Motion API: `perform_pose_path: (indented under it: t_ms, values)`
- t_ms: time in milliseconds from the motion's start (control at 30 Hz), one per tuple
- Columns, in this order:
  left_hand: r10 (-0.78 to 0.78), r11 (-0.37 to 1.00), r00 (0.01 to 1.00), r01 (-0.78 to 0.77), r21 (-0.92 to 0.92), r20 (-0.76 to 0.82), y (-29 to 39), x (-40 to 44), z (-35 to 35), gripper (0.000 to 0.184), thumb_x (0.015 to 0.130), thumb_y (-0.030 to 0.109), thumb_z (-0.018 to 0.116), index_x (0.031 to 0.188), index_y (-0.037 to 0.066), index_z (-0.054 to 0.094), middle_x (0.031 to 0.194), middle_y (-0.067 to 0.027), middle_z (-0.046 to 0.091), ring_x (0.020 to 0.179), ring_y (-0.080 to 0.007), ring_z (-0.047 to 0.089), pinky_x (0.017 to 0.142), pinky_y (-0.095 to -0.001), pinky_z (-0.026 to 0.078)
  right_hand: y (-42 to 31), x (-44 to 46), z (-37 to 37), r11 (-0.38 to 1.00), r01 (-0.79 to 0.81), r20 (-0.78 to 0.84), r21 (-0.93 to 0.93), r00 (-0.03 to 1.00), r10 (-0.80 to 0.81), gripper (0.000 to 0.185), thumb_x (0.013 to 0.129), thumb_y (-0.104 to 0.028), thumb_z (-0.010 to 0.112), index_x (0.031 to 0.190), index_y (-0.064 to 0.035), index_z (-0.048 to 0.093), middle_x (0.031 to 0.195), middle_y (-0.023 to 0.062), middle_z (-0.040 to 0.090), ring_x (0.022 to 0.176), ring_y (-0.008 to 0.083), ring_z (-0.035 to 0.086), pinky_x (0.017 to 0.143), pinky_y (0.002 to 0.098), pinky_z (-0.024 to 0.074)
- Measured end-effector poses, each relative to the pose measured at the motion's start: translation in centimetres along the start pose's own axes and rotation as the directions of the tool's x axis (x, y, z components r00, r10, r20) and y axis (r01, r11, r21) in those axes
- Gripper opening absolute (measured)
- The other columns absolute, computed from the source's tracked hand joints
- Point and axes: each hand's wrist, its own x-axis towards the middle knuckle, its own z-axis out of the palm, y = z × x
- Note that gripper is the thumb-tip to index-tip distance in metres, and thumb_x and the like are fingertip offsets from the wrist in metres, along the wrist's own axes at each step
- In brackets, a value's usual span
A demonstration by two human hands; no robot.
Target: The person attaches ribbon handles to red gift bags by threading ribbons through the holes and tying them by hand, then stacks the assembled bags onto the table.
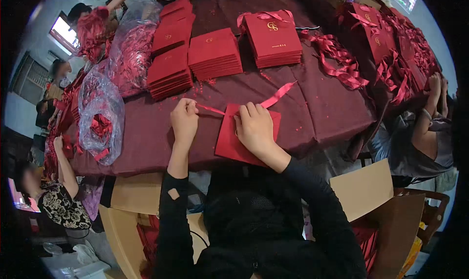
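A flat red paper gift bag (228,143) lies at the front edge of the cloth-covered table before me. A red ribbon (211,108) runs from the bag's top toward the left, and my left hand (184,123) pinches its end between thumb and fingers. My right hand (256,126) lies over the bag's upper right part, fingers curled onto it and the thumb partly hidden. Beyond the right hand, a wider ribbon tail (279,94) sticks out to the upper right. What the right fingertips press on is partly covered by the hand.
Stacks of red bags (215,54) stand farther back, one pile (273,37) with ribbons and gold lettering. Loose ribbons (339,59) lie to the right. Plastic sacks of red ribbon (100,113) sit at left. Open cardboard boxes (364,188) flank me. Other people work on both sides.
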Motion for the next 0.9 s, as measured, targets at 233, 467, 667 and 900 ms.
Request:
perform_pose_path:
  t_ms: [233,467,667,900]
  values:
    - [0.494,0.732,0.866,-0.369,0.573,-0.074,-1.1,-0.8,0.9,0.014,0.088,0.012,0.056,0.098,0.003,0.062,0.092,-0.0133,0.059,0.093,-0.0354,0.055,0.081,-0.0435,0.044,0.0,-0.5,0.3,0.997,0.000,-0.013,-0.074,1.000,-0.001,0.016,0.075,-0.015,0.067,0.078,-0.0063,0.053,0.075,0.0096,0.052,0.070,0.0279,0.054,0.062,0.0394,0.0420]
    - [0.477,0.684,0.860,-0.494,0.536,0.182,0.7,-11.9,0.7,0.030,0.082,0.021,0.067,0.105,0.003,0.061,0.088,-0.0124,0.055,0.082,-0.0302,0.052,0.073,-0.0401,0.043,-0.2,-0.4,0.1,0.993,0.008,0.083,-0.119,0.997,0.002,0.014,0.077,-0.015,0.064,0.081,-0.0066,0.054,0.077,0.0089,0.054,0.072,0.0265,0.055,0.063,0.0384,0.0423]
    - [0.512,0.681,0.849,-0.496,0.539,0.134,-0.8,-11.3,1.9,0.038,0.081,0.022,0.069,0.110,-0.001,0.059,0.095,-0.0136,0.052,0.086,-0.0312,0.050,0.075,-0.0409,0.043,2.3,2.3,-4.2,0.930,0.306,0.390,-0.202,0.897,-0.210,0.016,0.075,-0.019,0.065,0.085,-0.0086,0.057,0.079,0.0071,0.059,0.081,0.0248,0.057,0.073,0.0376,0.0423]
    - [0.508,0.725,0.853,-0.496,0.478,0.116,-0.5,-10.3,1.7,0.037,0.079,0.022,0.069,0.106,-0.001,0.058,0.094,-0.0134,0.052,0.086,-0.0318,0.050,0.077,-0.0415,0.042,8.7,5.1,-14.3,0.985,-0.139,0.850,0.103,0.527,-0.015,0.016,0.078,-0.012,0.071,0.084,0.0012,0.065,0.071,0.0146,0.067,0.065,0.0223,0.066,0.059,0.0321,0.0489]
